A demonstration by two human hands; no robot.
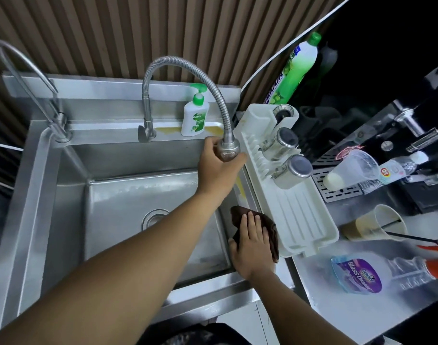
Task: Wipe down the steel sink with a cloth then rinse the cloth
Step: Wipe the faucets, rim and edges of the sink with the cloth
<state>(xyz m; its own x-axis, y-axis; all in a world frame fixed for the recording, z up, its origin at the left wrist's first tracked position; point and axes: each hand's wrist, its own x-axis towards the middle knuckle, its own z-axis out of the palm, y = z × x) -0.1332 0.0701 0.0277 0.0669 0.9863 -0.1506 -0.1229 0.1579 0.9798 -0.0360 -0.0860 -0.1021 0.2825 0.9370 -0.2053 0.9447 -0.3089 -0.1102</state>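
- Two bare forearms reach in from the bottom edge, the left one crossing long and diagonal over the basin of the steel sink [128, 195].
- Near the sink's right rim, the right hand [252, 241] lies flat, fingers extended and close together, pressing a dark brown cloth [271, 230] down onto the rim; the cloth is bunched under the palm and shows past the fingertips and along the outer side of the hand.
- Just right of the cloth, touching the counter edge, sits a white drying rack [300, 215], with two steel-lidded glass jars [285, 151] lying in its far half.
- On the counter to the right, a glass cleaner spray bottle [362, 272] lies on its side, and a paper cup [377, 222] with a black straw lies tipped beyond it.
- Down in the basin, the round drain [154, 216] is partly hidden by the left forearm.
- Farther up, the left hand [218, 168] is curled around the spray head of the flexible faucet [188, 68], fingers wrapped behind it and thumb pointing toward the rack.
- On the back ledge stands a white soap pump bottle [195, 113] with a green top, between the faucet base and the hose.
- A second, thinner tap [26, 78] rises at the far left corner.
- A green dish liquid bottle [297, 66] leans at the far right.
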